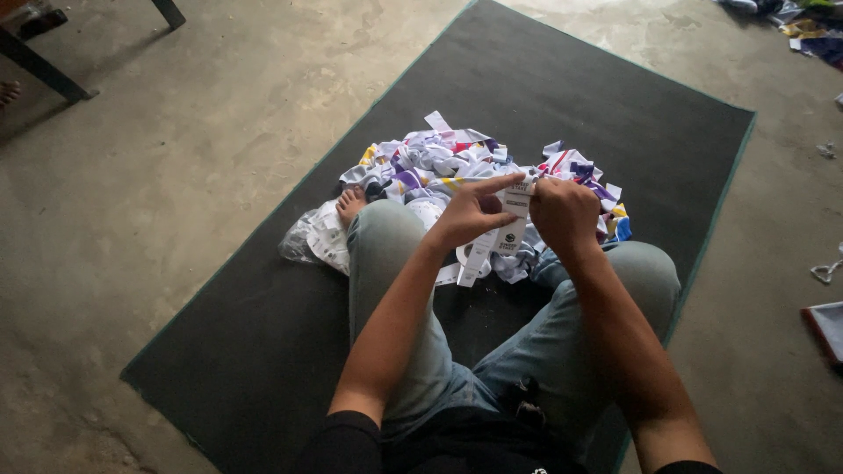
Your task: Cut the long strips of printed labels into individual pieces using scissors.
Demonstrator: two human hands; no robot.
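The person sits cross-legged on a dark mat (544,96) laid on a concrete floor (176,175). Both hands are raised over the lap, just in front of a pile (439,162) of white, purple and yellow fabric pieces that lies on the mat beyond the knees. The left hand (470,215) pinches a white strip (502,233) with printed marks, forefinger stretched along its top edge, the other fingers curled behind it. The right hand (562,215) is clenched on the strip's upper end, just beside the left. The strip hangs down from the hands toward the lap. A bare foot (349,204) shows at the pile's left edge. Table legs (44,66) stand far left of the mat
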